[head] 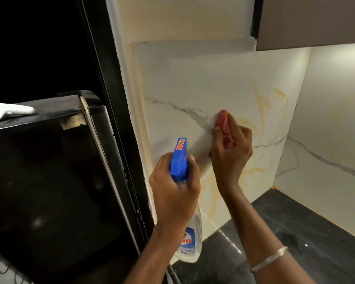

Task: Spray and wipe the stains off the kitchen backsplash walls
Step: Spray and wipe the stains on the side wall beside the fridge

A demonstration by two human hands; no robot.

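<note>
The white marble backsplash (193, 78) fills the middle of the view, with grey veins and yellowish stains (260, 107) smeared across its right and lower parts. My right hand (232, 152) presses a bunched red cloth (223, 123) against the wall at mid height. My left hand (174, 187) grips the neck of a clear spray bottle (190, 240) with a blue trigger head (179, 158), held upright just left of and below the cloth, its nozzle facing the wall.
A black fridge (49, 181) stands close on the left, with a white controller (6, 112) lying on top. A dark stone counter (285, 232) runs below the wall. A brown upper cabinet (312, 21) hangs at the top right. A second backsplash wall (336, 119) meets the first at the right corner.
</note>
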